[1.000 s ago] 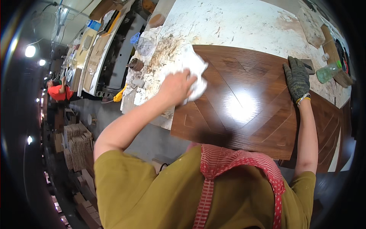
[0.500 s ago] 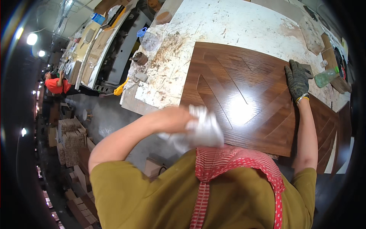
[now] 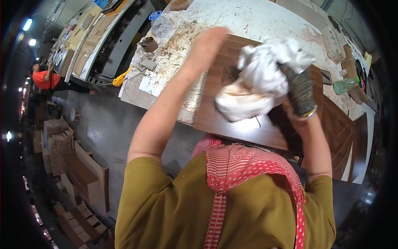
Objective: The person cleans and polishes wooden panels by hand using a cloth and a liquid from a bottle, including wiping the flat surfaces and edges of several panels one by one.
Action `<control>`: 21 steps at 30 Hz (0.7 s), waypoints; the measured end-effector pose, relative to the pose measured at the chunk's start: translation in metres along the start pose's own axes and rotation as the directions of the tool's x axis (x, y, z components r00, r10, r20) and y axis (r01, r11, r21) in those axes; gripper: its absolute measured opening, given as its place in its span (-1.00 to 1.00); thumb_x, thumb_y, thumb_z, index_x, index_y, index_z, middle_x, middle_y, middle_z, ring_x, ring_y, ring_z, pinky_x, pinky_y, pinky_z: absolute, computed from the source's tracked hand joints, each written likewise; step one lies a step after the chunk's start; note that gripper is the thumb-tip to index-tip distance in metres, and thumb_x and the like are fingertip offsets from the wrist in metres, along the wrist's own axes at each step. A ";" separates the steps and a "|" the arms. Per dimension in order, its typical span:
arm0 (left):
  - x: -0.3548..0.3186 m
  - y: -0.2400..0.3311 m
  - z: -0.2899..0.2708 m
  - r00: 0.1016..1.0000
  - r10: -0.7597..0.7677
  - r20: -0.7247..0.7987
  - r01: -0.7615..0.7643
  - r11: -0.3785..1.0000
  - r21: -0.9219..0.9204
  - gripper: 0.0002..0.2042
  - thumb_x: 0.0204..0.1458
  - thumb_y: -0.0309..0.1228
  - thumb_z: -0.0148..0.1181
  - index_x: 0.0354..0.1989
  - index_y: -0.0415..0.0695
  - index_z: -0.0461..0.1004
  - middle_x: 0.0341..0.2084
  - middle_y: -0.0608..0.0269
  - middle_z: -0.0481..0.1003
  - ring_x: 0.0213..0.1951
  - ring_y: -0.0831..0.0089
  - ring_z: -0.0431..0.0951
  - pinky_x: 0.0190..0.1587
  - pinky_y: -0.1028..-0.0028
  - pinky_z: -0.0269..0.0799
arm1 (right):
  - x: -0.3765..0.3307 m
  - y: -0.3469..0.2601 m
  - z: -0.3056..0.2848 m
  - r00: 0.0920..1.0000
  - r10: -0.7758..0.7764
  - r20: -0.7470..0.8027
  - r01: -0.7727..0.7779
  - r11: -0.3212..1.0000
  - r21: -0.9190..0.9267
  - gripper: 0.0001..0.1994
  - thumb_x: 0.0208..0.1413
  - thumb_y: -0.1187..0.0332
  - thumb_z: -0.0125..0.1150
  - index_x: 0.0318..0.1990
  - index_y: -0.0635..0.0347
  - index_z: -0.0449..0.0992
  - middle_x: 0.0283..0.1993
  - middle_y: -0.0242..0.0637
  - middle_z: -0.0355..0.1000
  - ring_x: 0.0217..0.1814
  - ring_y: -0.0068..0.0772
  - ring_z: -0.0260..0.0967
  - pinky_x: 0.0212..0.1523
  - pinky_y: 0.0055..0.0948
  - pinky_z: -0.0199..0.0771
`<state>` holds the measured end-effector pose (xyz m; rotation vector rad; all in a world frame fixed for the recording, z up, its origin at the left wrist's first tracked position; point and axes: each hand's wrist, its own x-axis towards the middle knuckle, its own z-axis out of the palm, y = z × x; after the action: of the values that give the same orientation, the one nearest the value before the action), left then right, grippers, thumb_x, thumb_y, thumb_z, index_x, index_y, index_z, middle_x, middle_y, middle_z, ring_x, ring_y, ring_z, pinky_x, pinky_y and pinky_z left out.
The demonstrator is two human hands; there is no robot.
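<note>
A white cloth [image 3: 262, 76], bunched and partly browned, is in my right hand [image 3: 300, 89], which wears a dark grey glove. The cloth hangs over a dark brown wooden panel [image 3: 211, 103] with slanting grooves, hiding much of its middle. Whether the cloth touches the panel is unclear. My bare left hand [image 3: 212, 39] is over the panel's far left corner, smeared by motion, so its fingers cannot be made out. More brown grooved panels [image 3: 338, 124] lie at the right, partly under the first.
The white worktable [image 3: 232, 18] is stained. At its left are a dark cup [image 3: 148, 44], a clear jug with a blue top [image 3: 159, 25], and a yellow tool [image 3: 121, 77]. A green bottle [image 3: 346, 85] lies at right. A person in orange [image 3: 45, 76] works far left.
The white cloth has passed from my left hand to my gloved right hand. My left hand has swung forward to the panel's far left corner. My right hand has lifted from the panel's right edge.
</note>
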<state>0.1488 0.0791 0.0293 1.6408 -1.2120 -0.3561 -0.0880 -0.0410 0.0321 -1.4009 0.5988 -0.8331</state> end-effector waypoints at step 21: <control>0.019 -0.103 0.057 0.893 -0.408 0.189 0.450 0.790 -0.417 -0.50 0.11 -0.38 0.25 0.17 -0.35 0.28 -0.08 -0.01 0.53 -0.11 0.28 0.56 -0.09 0.33 0.52 | -0.018 0.037 0.072 0.710 -0.249 0.658 0.704 0.229 -0.673 -0.49 -0.08 0.25 0.30 0.09 0.19 0.43 0.03 -0.09 0.46 0.05 -0.02 0.43 0.08 -0.05 0.40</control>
<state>0.1717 0.0285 -0.0768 1.4786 -0.7222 -0.9392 -0.0362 0.0160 0.0005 -2.8725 0.1853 -0.6176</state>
